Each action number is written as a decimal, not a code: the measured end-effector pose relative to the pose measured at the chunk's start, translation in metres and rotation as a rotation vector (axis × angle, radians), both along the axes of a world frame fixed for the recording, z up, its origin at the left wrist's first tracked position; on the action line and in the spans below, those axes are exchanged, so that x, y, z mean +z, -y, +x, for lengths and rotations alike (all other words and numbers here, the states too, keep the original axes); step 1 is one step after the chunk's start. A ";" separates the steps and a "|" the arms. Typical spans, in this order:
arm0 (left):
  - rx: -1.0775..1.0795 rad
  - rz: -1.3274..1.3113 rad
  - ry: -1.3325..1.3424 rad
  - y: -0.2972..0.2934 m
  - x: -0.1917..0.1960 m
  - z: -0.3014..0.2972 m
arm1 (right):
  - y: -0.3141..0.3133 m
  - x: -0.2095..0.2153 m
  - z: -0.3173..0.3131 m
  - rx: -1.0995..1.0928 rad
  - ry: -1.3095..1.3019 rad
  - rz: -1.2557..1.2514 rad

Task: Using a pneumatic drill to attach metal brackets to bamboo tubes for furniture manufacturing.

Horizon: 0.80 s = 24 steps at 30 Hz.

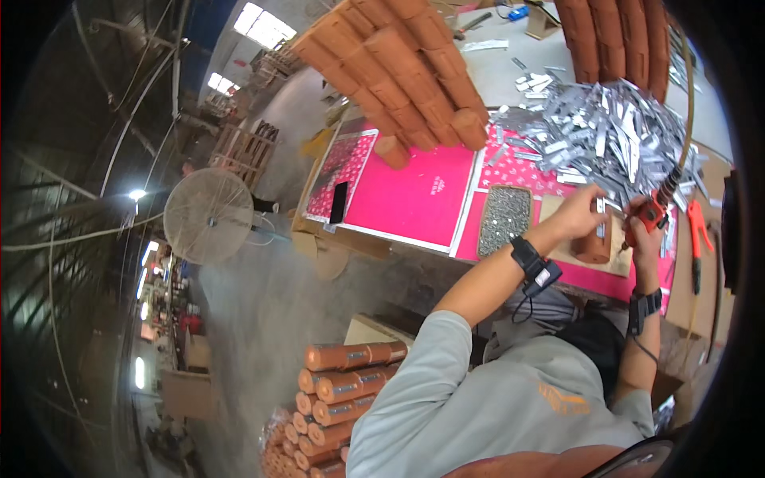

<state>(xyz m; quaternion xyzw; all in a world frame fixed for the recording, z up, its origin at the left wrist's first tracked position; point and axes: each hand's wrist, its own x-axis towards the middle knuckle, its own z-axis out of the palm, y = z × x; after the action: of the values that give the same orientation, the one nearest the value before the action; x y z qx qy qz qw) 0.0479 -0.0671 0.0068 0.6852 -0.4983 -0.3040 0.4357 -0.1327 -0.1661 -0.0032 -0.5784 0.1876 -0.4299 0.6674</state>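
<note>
On a pale board (pixel 560 248) lies an orange-brown cylinder (pixel 592 248), end toward me. My left hand (pixel 575 215) is closed at its far part, with a small metal strip (pixel 600 205) pinched at the fingertips against the cylinder. A red power screwdriver (pixel 653 212) is gripped in my right hand (pixel 647 239), just right of the cylinder, its tip pointing down and left. Whether the tip touches anything is too small to tell. Left of the board stands a tray of small screws (pixel 505 221). Beyond my hands spreads a heap of metal strips (pixel 606 131).
Stacked orange-brown cylinders (pixel 390 68) stand at the table's back left, more (pixel 613 40) at the back right. Red-handled pliers (pixel 696 239) lie on the right, a black phone (pixel 339 203) on the pink tabletop (pixel 418 195). Cylinders with strips (pixel 351 386) are piled low at left.
</note>
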 end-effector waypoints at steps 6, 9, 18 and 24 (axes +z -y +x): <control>-0.004 -0.036 0.169 -0.027 0.013 -0.008 | 0.009 -0.014 0.007 0.090 -0.018 -0.045; 0.018 -0.142 0.175 -0.027 -0.003 -0.007 | 0.008 -0.014 0.009 0.095 -0.005 -0.040; 0.040 0.012 0.134 -0.034 0.021 -0.014 | 0.008 -0.004 0.008 0.097 -0.019 -0.036; 0.254 -0.314 0.288 -0.048 0.012 -0.018 | 0.007 0.000 0.012 0.105 -0.021 -0.055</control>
<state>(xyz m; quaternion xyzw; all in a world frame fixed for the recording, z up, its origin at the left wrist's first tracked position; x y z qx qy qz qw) 0.0303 -0.0195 0.0193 0.7025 -0.5064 -0.0649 0.4958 -0.1208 -0.1733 -0.0030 -0.6100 0.1520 -0.3931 0.6711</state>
